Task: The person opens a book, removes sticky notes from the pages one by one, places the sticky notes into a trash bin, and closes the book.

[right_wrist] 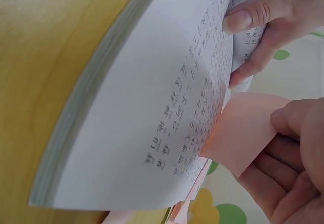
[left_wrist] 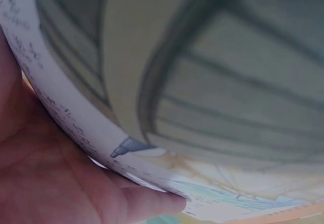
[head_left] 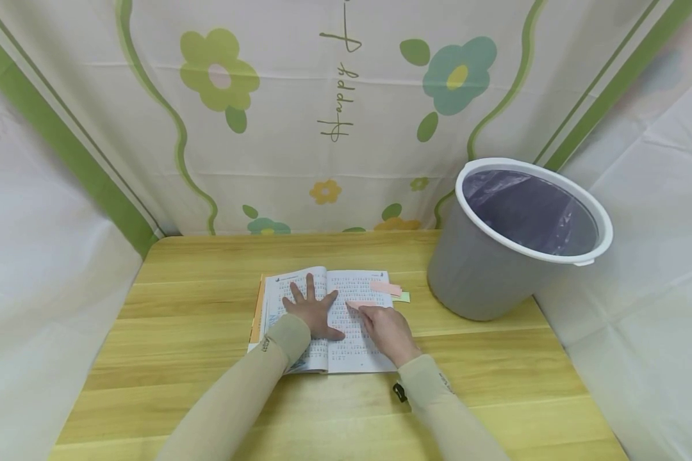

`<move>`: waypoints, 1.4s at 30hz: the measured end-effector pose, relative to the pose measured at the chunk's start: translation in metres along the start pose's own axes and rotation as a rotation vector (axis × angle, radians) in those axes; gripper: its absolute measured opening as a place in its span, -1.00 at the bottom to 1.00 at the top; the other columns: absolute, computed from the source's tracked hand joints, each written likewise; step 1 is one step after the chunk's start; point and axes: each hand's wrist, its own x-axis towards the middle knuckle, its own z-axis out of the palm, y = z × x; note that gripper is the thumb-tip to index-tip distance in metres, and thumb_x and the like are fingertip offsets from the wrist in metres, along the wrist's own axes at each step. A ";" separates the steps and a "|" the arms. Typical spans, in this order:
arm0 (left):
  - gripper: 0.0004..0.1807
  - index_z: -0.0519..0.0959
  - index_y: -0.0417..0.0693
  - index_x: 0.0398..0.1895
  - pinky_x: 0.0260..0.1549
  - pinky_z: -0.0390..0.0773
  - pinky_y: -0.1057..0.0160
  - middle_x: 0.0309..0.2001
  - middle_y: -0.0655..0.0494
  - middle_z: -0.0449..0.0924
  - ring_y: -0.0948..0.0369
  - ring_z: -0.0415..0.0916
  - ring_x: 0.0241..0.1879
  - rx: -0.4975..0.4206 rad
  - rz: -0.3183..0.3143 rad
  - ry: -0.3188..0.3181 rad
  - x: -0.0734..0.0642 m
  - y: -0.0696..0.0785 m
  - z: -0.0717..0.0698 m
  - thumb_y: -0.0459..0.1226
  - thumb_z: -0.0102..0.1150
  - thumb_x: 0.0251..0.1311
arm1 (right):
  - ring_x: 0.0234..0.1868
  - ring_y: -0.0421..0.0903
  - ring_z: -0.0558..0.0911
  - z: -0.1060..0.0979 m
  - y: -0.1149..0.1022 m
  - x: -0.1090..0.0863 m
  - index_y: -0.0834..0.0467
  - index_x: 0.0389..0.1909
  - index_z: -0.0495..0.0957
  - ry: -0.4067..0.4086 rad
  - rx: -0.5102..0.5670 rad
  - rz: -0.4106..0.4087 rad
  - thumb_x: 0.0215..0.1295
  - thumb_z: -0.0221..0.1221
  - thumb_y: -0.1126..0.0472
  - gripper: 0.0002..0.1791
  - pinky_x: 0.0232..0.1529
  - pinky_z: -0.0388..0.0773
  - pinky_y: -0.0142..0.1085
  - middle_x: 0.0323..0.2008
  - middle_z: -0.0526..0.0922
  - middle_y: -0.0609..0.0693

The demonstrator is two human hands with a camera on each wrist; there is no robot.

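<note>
An open book (head_left: 357, 360) with printed text lies on the wooden table. My left hand (head_left: 311, 312) presses on it with fingers spread, mostly over the left page, the thumb crossing the centre fold. In the left wrist view, a curved page with a coloured illustration (left_wrist: 238, 183) rises beside that hand. Between thumb and fingers, my right hand (head_left: 389, 333) pinches a pink sticky note (right_wrist: 245, 130) over the right page. One end of the note meets the printed text. Pink strips (head_left: 385, 288) and a green tab (head_left: 405, 297) stick out past the right page's outer edge.
A grey bin (head_left: 467, 272) with a white rim and a dark liner stands at the table's back right. Behind the wooden table (head_left: 196, 301) hangs a flowered curtain (head_left: 346, 153). White cloth hangs along both sides.
</note>
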 end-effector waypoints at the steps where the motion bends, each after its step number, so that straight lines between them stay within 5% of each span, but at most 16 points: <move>1: 0.17 0.04 0.38 0.58 0.24 0.02 -0.48 0.54 -0.33 -0.51 -0.50 -0.33 0.41 -0.002 0.000 0.002 0.000 0.000 0.000 0.45 0.27 -0.14 | -0.06 -0.01 0.71 0.000 0.000 0.000 0.03 0.17 0.63 0.001 0.000 0.001 0.36 0.23 0.29 -0.63 -0.06 0.64 -0.17 0.02 0.70 0.01; 12: 0.21 0.02 0.44 0.57 0.22 -0.05 -0.51 0.53 -0.30 -0.60 -0.51 -0.41 0.40 -0.020 -0.015 -0.002 0.012 -0.002 0.009 0.47 0.29 -0.21 | -0.17 0.00 0.74 -0.001 0.004 -0.002 0.16 0.02 0.69 0.076 -0.031 -0.022 0.34 0.25 0.28 -0.74 -0.19 0.67 -0.20 -0.09 0.74 0.07; 28: 0.22 0.05 0.41 0.57 0.21 -0.07 -0.53 0.53 -0.30 -0.58 -0.52 -0.41 0.40 -0.046 -0.006 0.011 0.012 -0.002 0.010 0.45 0.33 -0.22 | -0.11 0.03 0.73 -0.009 0.005 0.000 0.19 -0.01 0.70 0.128 -0.033 -0.006 0.38 0.22 0.25 -0.77 -0.08 0.65 -0.16 -0.09 0.74 0.09; 42: 0.20 0.06 0.40 0.57 0.23 -0.08 -0.52 0.53 -0.30 -0.58 -0.51 -0.41 0.40 -0.053 -0.012 0.007 0.010 -0.002 0.009 0.44 0.33 -0.21 | -0.33 -0.06 0.74 -0.016 0.008 -0.001 0.21 -0.06 0.72 0.215 -0.036 -0.048 0.35 0.25 0.28 -0.79 -0.34 0.65 -0.22 -0.20 0.76 0.09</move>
